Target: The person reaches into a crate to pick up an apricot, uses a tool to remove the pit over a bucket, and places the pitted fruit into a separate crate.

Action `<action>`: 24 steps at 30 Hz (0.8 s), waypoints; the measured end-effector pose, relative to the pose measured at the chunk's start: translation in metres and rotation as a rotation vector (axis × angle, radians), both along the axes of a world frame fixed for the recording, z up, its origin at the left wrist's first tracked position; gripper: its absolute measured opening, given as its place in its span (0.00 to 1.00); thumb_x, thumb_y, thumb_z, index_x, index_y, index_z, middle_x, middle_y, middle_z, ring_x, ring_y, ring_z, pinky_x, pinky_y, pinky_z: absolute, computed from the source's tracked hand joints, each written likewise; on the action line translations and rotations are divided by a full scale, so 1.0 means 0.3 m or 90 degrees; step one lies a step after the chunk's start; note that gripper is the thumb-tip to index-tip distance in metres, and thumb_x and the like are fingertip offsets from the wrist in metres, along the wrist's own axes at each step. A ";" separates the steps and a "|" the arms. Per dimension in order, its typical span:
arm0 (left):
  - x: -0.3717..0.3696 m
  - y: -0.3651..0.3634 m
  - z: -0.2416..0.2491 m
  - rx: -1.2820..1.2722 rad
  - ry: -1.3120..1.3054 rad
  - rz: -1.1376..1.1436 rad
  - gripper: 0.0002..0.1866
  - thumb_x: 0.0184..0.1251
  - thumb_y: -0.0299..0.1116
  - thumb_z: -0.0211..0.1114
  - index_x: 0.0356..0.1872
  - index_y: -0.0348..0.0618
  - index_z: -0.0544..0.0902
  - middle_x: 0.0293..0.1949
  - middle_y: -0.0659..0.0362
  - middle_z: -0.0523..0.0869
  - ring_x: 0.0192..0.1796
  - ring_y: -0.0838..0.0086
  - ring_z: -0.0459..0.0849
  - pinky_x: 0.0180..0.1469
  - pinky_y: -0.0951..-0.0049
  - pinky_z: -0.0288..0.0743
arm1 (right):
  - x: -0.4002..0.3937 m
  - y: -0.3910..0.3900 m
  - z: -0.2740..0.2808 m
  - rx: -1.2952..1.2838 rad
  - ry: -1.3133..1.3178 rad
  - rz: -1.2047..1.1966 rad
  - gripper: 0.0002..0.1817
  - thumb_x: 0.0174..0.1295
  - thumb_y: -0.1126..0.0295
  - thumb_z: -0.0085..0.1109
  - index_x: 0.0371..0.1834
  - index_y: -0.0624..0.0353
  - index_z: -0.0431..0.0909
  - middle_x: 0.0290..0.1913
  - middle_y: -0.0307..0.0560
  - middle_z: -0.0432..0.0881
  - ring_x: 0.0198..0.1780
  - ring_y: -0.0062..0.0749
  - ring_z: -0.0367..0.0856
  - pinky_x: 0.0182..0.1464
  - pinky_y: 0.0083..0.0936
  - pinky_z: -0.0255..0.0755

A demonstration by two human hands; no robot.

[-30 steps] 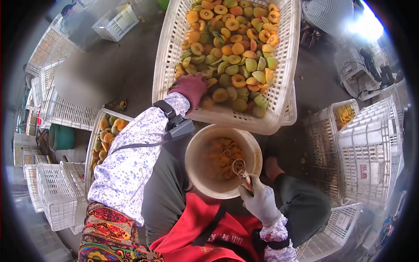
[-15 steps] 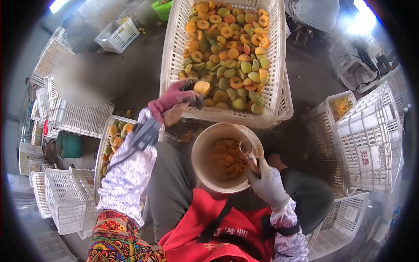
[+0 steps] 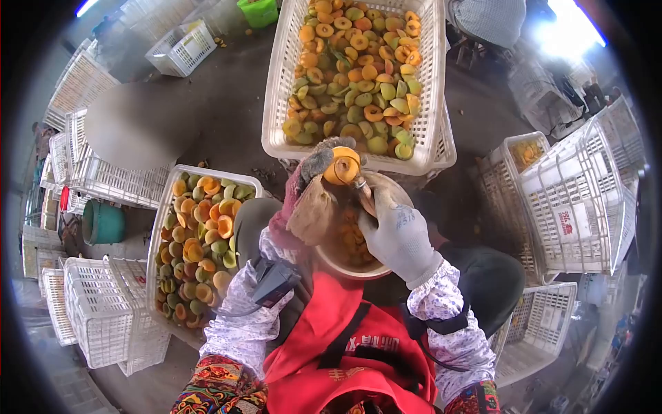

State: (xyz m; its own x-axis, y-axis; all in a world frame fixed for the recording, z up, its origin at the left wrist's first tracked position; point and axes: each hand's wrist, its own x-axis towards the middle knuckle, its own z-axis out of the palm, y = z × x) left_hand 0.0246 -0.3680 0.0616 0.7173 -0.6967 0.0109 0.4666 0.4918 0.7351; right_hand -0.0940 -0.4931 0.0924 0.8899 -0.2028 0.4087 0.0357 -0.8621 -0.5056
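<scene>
My left hand [image 3: 301, 200], in a pink and grey glove, grips a yellow-orange peach half [image 3: 348, 158] with its cut face turned up. In a pale grey glove, my right hand [image 3: 401, 238] is closed around a pitting tool [image 3: 366, 199] with a wooden handle and a thin wire loop. The loop lies against the middle of the fruit's cut face. Below both hands, between my knees, stands a whitish bucket [image 3: 355, 272] with orange-brown scraps inside, partly hidden by the gloves.
A white crate [image 3: 274, 117] of cut peaches stands ahead on another crate. At my left is a crate [image 3: 157, 228] of hollowed halves. Stacked white crates [image 3: 569, 200] rise on the right, others [image 3: 103, 310] on the left. A green bucket [image 3: 103, 224] stands far left.
My left hand has come back from the front crate to above the bucket with the peach half. My right hand has lifted the pitting tool out of the bucket up to the fruit.
</scene>
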 end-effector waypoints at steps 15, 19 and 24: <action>-0.033 -0.046 -0.061 0.070 -0.107 0.078 0.21 0.73 0.42 0.54 0.58 0.38 0.72 0.48 0.49 0.81 0.47 0.58 0.83 0.49 0.60 0.79 | 0.008 0.006 -0.100 0.111 0.183 -0.015 0.21 0.54 0.65 0.59 0.47 0.66 0.70 0.22 0.59 0.80 0.27 0.52 0.82 0.30 0.43 0.75; -0.041 -0.052 -0.070 0.093 -0.139 0.086 0.20 0.73 0.43 0.53 0.57 0.38 0.72 0.47 0.49 0.81 0.46 0.57 0.83 0.48 0.60 0.80 | 0.017 -0.002 -0.087 0.166 0.250 -0.013 0.22 0.53 0.66 0.59 0.49 0.67 0.69 0.24 0.61 0.80 0.31 0.55 0.82 0.35 0.45 0.75; -0.055 -0.073 -0.078 0.120 -0.182 0.084 0.20 0.73 0.43 0.53 0.55 0.38 0.73 0.46 0.49 0.81 0.46 0.57 0.83 0.47 0.60 0.80 | 0.014 0.003 -0.087 0.195 0.293 -0.018 0.22 0.52 0.69 0.59 0.49 0.69 0.68 0.27 0.65 0.80 0.34 0.59 0.81 0.39 0.46 0.74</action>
